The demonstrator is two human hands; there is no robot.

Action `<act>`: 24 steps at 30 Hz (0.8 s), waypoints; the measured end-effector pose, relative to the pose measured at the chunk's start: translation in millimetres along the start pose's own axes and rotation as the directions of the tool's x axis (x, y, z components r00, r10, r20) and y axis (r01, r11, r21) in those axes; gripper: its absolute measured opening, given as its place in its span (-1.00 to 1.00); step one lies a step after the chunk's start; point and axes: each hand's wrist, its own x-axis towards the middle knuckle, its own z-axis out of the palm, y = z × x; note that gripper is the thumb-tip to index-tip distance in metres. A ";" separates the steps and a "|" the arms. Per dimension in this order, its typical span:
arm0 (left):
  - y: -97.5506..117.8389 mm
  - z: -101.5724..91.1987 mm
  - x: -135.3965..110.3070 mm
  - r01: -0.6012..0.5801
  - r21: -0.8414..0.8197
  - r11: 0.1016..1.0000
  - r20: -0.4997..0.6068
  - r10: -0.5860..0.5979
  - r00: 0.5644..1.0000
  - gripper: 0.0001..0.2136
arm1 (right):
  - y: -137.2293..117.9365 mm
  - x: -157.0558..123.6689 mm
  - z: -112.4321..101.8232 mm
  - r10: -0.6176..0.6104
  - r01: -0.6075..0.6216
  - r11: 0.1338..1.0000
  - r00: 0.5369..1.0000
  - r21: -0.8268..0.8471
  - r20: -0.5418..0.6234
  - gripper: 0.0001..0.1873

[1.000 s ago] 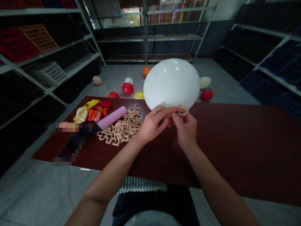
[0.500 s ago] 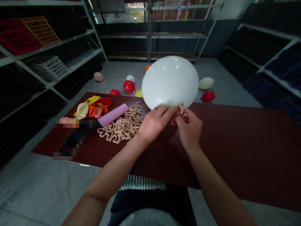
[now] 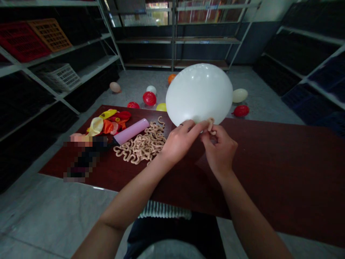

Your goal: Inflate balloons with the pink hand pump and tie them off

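Observation:
A large inflated white balloon (image 3: 199, 93) rises above the table, its near lower end at my fingertips. My left hand (image 3: 180, 138) is closed at that end; its fingers hide the balloon's neck. A small curved tan clip (image 3: 211, 123) shows between the hands, pinched in the closed fingers of my right hand (image 3: 219, 145). Just left of my left hand lies a pile of similar tan curved clips (image 3: 141, 145). Beside the pile rests a pink cylinder (image 3: 131, 131) with a dark end, perhaps a balloon pump.
Uninflated balloons (image 3: 107, 126) lie on the table's (image 3: 269, 169) far left. A pixelated dark patch (image 3: 86, 158) covers something near its left edge. Several small inflated balloons, including a red one (image 3: 149, 98), lie on the floor beyond. Metal shelves (image 3: 145, 41) with crates (image 3: 64, 77) surround the area.
The whole view has shifted slightly, so everything sits a little further right. The white balloon tilts a bit more to the right. Both hands keep their place at its lower end.

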 end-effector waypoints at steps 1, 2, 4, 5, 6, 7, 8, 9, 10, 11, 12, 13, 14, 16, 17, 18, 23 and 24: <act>0.0 -0.2 -0.2 -0.003 -0.006 1.000 0.000 0.003 1.000 -0.72 | 0.3 0.1 -0.1 0.008 -0.008 1.000 1.000 0.004 0.004 -0.88; 0.0 -0.3 -0.4 -0.003 -0.003 1.000 -0.001 0.003 1.000 -0.72 | 0.5 0.2 -0.2 0.016 -0.016 1.000 1.000 0.008 0.007 -0.88; 0.3 0.1 -0.5 -0.015 0.024 1.000 -0.006 0.015 1.000 -0.71 | 1.1 0.1 0.1 0.023 -0.023 1.000 1.000 0.004 0.001 -0.87; 0.5 0.4 -0.3 -0.028 0.042 0.999 -0.012 0.029 1.000 -0.71 | 1.4 0.1 0.3 0.018 -0.018 1.000 1.000 -0.004 -0.010 -0.88; 0.7 0.7 -0.1 -0.044 0.060 0.997 -0.019 0.045 0.999 -0.70 | 1.7 0.0 0.6 0.007 -0.007 1.000 1.000 -0.015 -0.024 -0.88; 1.0 1.0 0.3 -0.058 0.075 0.995 -0.028 0.060 0.998 -0.71 | 2.0 -0.1 1.0 -0.007 0.006 1.000 0.999 -0.027 -0.038 -0.89; 1.3 1.3 0.7 -0.067 0.086 0.994 -0.040 0.070 0.997 -0.72 | 2.3 -0.3 1.4 -0.023 0.021 0.999 0.999 -0.038 -0.049 -0.89; 1.7 1.5 1.1 -0.071 0.094 0.993 -0.053 0.076 0.996 -0.74 | 2.7 -0.4 1.8 -0.039 0.036 0.998 0.998 -0.048 -0.058 -0.90; 2.0 1.9 1.6 -0.070 0.098 0.993 -0.062 0.077 0.995 -0.76 | 3.1 -0.6 2.2 -0.058 0.054 0.997 0.996 -0.061 -0.064 -0.90; 2.2 2.5 2.1 -0.062 0.097 0.993 -0.070 0.069 0.995 -0.79 | 3.7 -0.7 2.6 -0.081 0.075 0.994 0.994 -0.076 -0.069 -0.90; 2.3 3.4 2.5 -0.046 0.087 0.995 -0.077 0.052 0.996 -0.81 | 4.5 -0.9 3.1 -0.109 0.102 0.991 0.991 -0.091 -0.073 -0.90; 2.3 4.6 2.9 -0.025 0.064 0.998 -0.081 0.030 0.996 -0.83 | 5.5 -1.0 3.6 -0.144 0.135 0.985 0.987 -0.106 -0.078 -0.91; 2.1 6.1 3.3 0.003 0.027 1.000 -0.083 -0.001 0.997 -0.84 | 6.7 -1.0 4.1 -0.182 0.172 0.978 0.980 -0.122 -0.080 -0.91; 1.3 9.6 4.1 0.072 -0.075 0.995 -0.083 -0.078 0.993 -0.87 | 9.5 -0.9 5.2 -0.265 0.251 0.955 0.961 -0.161 -0.075 -0.92; 0.9 11.2 4.4 0.105 -0.130 0.986 -0.081 -0.116 0.990 -0.88 | 11.1 -0.7 5.6 -0.306 0.290 0.939 0.950 -0.186 -0.064 -0.91; 0.4 12.3 4.7 0.135 -0.181 0.974 -0.076 -0.151 0.986 -0.89 | 12.7 -0.4 5.9 -0.347 0.329 0.920 0.936 -0.215 -0.053 -0.91; 0.0 6.8 6.8 0.222 -0.379 0.899 0.010 -0.236 0.972 -0.93 | 19.8 1.7 3.4 -0.498 0.479 0.807 0.866 -0.345 0.038 -0.85; -0.1 3.7 7.3 0.226 -0.419 0.879 0.045 -0.229 0.972 -0.93 | 20.9 1.9 2.4 -0.516 0.499 0.794 0.855 -0.348 0.051 -0.84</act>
